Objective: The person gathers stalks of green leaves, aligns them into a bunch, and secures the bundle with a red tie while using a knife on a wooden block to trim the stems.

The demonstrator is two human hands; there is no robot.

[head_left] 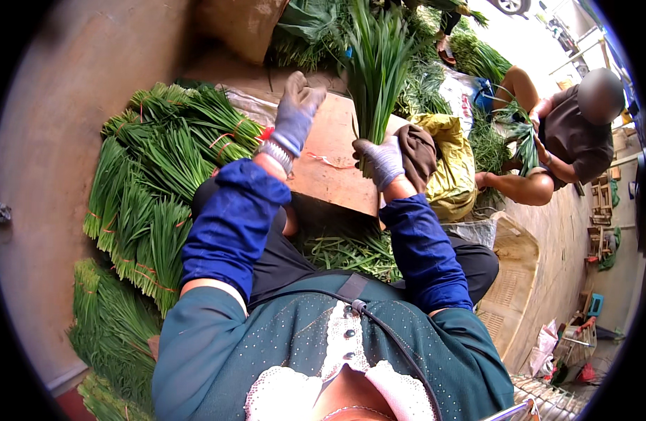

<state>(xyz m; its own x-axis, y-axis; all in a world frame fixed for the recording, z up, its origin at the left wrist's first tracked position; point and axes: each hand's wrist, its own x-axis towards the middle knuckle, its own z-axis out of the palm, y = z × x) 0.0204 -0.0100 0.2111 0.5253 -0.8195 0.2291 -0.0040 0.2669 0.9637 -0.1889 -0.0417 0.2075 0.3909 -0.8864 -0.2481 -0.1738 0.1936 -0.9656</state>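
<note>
My right hand (381,156), in a grey glove, grips the base of a bunch of garlic chives (379,67), whose long flat leaves point away from me. They stand over the far right part of a low wooden board (337,179). My left hand (298,112), also gloved, is raised above the board's left edge. Its fingers are bent and apart, with nothing visible between them. Pale red ties (330,162) lie on the board between my hands. A brown cloth (417,156) sits beside my right hand.
Many banded chive bundles (147,189) are piled at my left. Loose leaves (354,254) lie below the board. To the right are a yellow sack (453,175) and a plastic crate (511,263). A seated co-worker (572,133) holds greens at the far right.
</note>
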